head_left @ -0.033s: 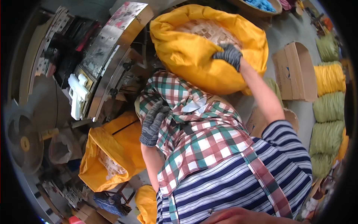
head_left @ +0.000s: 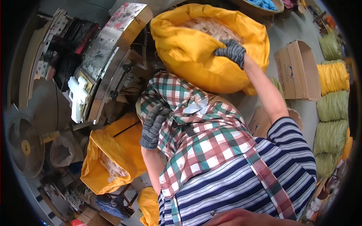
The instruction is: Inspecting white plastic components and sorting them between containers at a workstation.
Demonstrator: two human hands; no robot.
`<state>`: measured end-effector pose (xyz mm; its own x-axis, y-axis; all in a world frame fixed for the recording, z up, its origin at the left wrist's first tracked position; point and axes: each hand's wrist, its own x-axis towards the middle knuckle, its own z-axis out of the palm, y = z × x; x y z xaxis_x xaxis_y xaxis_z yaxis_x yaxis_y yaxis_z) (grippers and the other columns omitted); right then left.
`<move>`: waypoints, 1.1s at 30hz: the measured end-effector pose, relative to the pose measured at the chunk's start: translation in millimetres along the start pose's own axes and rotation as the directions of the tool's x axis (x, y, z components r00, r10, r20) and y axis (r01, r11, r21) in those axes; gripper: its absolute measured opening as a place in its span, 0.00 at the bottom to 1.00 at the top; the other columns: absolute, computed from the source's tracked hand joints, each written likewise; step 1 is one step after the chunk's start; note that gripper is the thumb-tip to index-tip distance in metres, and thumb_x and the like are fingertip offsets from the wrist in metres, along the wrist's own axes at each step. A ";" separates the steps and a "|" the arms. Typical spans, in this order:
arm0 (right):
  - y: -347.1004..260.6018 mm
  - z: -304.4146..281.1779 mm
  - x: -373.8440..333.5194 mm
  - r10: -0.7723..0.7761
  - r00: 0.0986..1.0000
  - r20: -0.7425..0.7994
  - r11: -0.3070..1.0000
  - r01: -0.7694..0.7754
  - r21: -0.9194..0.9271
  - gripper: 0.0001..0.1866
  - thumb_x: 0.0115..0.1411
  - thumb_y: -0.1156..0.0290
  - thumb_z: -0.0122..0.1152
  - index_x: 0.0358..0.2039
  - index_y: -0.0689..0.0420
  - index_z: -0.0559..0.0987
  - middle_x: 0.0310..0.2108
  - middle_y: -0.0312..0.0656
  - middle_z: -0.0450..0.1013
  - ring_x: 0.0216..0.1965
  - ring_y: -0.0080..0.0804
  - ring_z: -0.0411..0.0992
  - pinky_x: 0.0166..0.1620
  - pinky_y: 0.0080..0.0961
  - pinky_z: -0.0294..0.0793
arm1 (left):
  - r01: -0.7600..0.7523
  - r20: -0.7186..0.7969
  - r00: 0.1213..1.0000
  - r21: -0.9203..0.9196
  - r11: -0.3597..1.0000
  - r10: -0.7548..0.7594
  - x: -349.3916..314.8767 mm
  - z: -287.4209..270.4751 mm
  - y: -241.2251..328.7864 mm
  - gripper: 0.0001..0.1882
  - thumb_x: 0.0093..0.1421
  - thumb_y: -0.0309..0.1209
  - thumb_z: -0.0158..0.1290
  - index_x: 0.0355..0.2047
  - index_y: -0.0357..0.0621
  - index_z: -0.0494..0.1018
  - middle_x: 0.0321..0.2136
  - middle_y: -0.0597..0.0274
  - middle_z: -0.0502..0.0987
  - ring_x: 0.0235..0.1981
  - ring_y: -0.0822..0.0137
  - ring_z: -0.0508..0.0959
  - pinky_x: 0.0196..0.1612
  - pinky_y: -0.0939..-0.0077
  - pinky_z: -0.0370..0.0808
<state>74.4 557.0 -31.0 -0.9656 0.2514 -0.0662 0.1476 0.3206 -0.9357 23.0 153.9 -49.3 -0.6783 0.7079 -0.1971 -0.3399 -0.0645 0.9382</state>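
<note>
A cluttered workshop floor is seen from above, with a metal machine (head_left: 109, 49) at the upper left, a fan (head_left: 24, 147) at the far left, an open cardboard box (head_left: 298, 69) at the upper right and a column of yellow and green bundles (head_left: 332, 109) along the right edge.

The right hand (head_left: 232, 51), in a grey knitted glove, is laid on the upper rim of a large yellow sack (head_left: 192, 56). Its fingers (head_left: 224, 52) are curled down over the fabric edge and closed on it, so that the sack is gripped at the rim. Just beyond the fingertips, inside the sack's mouth, pale small pieces (head_left: 211, 28) are piled.

The left hand (head_left: 152, 126), also gloved in grey, is held against a checked apron (head_left: 196, 139) worn over a striped shirt (head_left: 241, 184). Its fingers (head_left: 160, 113) are bent and pressed into the checked cloth; whether a fold is actually pinched cannot be told.

Below and to the left of these fingers, a second yellow sack (head_left: 113, 150) is stood open, with similar pale pieces visible inside. A third yellow sack (head_left: 149, 205) is partly seen at the lower edge.
</note>
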 end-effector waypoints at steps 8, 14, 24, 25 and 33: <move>-94.2 111.1 -29.4 -0.307 0.914 0.266 0.623 0.404 -0.669 0.12 0.46 0.62 0.56 0.27 0.58 0.76 0.23 0.48 0.74 0.27 0.45 0.73 0.31 0.39 0.71 | 0.116 -0.060 0.988 -0.301 0.947 -0.141 54.4 39.2 56.2 0.31 0.59 0.35 0.47 0.59 0.44 0.49 0.52 0.51 0.62 0.50 0.60 0.67 0.51 0.67 0.68; -66.2 176.9 -68.1 -0.166 0.883 0.439 0.681 0.425 -0.597 0.13 0.47 0.64 0.52 0.30 0.58 0.75 0.25 0.48 0.74 0.28 0.45 0.73 0.33 0.39 0.70 | 0.133 -0.144 0.988 0.633 0.763 -0.054 113.9 45.9 6.3 0.42 0.47 0.32 0.62 0.58 0.42 0.50 0.47 0.55 0.66 0.46 0.65 0.68 0.47 0.76 0.67; -44.4 -7.3 16.3 0.048 0.863 0.503 0.369 0.453 -0.812 0.43 0.37 0.56 0.68 0.55 0.51 0.63 0.52 0.48 0.63 0.55 0.46 0.60 0.58 0.38 0.54 | 0.106 -0.118 0.958 -0.704 0.702 -0.263 101.4 15.2 10.5 0.23 0.49 0.32 0.51 0.46 0.35 0.66 0.40 0.50 0.74 0.40 0.53 0.75 0.45 0.58 0.74; -43.8 -16.6 18.5 0.190 0.868 0.459 0.174 0.431 -0.886 0.44 0.37 0.54 0.68 0.56 0.51 0.62 0.51 0.47 0.65 0.54 0.46 0.61 0.58 0.38 0.53 | 0.054 -0.128 0.969 -0.719 0.693 -0.209 91.6 17.8 23.1 0.24 0.49 0.33 0.50 0.46 0.34 0.66 0.40 0.49 0.74 0.40 0.51 0.75 0.46 0.57 0.73; 51.8 -42.5 -174.1 0.634 0.642 0.432 0.744 -0.354 -0.567 0.25 0.43 0.51 0.66 0.37 0.57 0.79 0.37 0.46 0.74 0.40 0.36 0.72 0.47 0.27 0.68 | -0.292 -0.367 0.924 -0.497 0.817 0.107 13.6 30.1 -10.2 0.36 0.43 0.25 0.59 0.54 0.36 0.58 0.46 0.52 0.70 0.44 0.55 0.73 0.47 0.62 0.72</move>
<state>259.2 568.6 -53.2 -0.6182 -0.0295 -0.7854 0.5729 0.6672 -0.4760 36.8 185.4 -53.0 -0.9024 0.3886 -0.1863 -0.4033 -0.6091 0.6829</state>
